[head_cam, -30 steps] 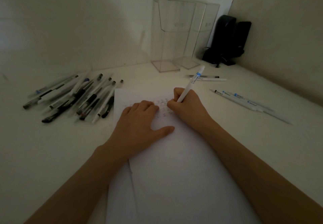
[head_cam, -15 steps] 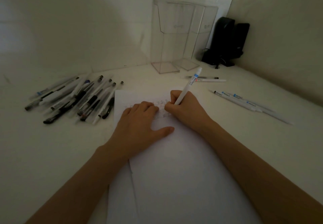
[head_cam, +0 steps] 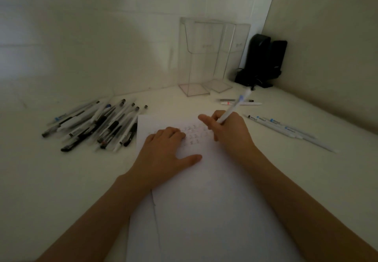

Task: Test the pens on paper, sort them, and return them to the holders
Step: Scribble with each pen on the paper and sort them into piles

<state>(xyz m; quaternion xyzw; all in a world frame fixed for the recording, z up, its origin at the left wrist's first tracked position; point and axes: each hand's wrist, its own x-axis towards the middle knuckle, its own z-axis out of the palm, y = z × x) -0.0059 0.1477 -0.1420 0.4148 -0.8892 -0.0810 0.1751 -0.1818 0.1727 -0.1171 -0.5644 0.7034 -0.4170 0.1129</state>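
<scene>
The right hand (head_cam: 229,130) grips a slim white plastic pen (head_cam: 233,108) above the white paper sheet (head_cam: 204,200); its barrel leans toward one o'clock. The left hand (head_cam: 163,155) presses flat on the sheet, just at nine o'clock of the right.

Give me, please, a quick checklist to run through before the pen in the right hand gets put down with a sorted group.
1. White pen gripped securely by right hand: ok.
2. Left hand pressing the paper flat: ok.
3. This pen's ink showing among the test marks: cannot tell, too dim.
4. Matching pens lying at the right to join: ok.
5. Clear holders upright: ok.
6. Pen pile at the left sorted: not ok.
</scene>
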